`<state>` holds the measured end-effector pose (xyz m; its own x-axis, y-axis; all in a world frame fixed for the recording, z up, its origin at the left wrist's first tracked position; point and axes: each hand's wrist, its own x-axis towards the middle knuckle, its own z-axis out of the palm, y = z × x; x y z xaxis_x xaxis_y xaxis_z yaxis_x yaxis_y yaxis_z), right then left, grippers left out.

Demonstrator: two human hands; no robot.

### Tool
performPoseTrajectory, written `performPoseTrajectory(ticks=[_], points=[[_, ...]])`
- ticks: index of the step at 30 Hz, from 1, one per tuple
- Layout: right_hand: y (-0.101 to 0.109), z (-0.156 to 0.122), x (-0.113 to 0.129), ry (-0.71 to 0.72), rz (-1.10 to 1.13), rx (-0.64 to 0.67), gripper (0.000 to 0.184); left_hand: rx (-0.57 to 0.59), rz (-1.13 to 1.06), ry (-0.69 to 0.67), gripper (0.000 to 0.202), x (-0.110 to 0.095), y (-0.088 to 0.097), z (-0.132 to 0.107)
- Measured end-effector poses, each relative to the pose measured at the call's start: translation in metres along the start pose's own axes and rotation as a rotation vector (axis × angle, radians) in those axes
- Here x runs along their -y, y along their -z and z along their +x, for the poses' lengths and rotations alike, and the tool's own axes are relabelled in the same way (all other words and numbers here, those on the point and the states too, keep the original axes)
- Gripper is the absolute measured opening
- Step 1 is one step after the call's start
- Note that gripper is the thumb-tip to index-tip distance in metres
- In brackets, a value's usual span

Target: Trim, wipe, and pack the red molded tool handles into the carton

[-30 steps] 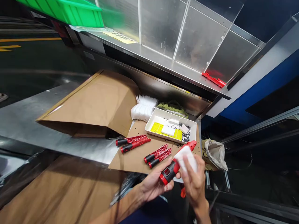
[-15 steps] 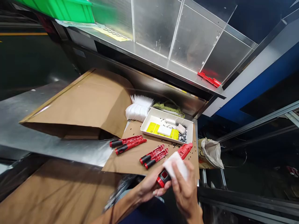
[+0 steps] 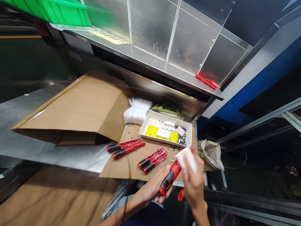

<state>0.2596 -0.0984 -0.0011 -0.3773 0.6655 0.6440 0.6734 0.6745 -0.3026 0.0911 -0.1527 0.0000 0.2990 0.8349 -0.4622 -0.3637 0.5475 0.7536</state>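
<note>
Fingers and thumb of the left hand (image 3: 156, 185) were clamped around the lower end of a red-and-black casing (image 3: 174, 171), which slanted up and right, just right of the lower centre. The right hand (image 3: 194, 175) gripped a white pad (image 3: 187, 156) against the casing's upper end. Beyond, at centre, two red-and-black half-shells (image 3: 152, 160) lay side by side on brown cardboard (image 3: 117, 168), with another pair (image 3: 127, 148) to their left. Behind them stood a white tray (image 3: 152, 120) beside a white stack (image 3: 136, 114). Farthest, at upper right, a red part (image 3: 207, 81) lay on a metal shelf (image 3: 150, 55).
</note>
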Motion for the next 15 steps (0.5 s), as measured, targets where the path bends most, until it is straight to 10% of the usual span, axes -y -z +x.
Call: performPoseTrajectory(ticks=[10,15], points=[[0.003,-0.003,-0.008,0.077,0.028,-0.005,0.038,-0.031,0.068,-0.068,0.055,-0.001,0.000,-0.001],[-0.003,-0.001,-0.014,-0.116,-0.011,-0.188,0.038,0.314,-0.377,0.136,0.046,-0.001,0.008,0.000]])
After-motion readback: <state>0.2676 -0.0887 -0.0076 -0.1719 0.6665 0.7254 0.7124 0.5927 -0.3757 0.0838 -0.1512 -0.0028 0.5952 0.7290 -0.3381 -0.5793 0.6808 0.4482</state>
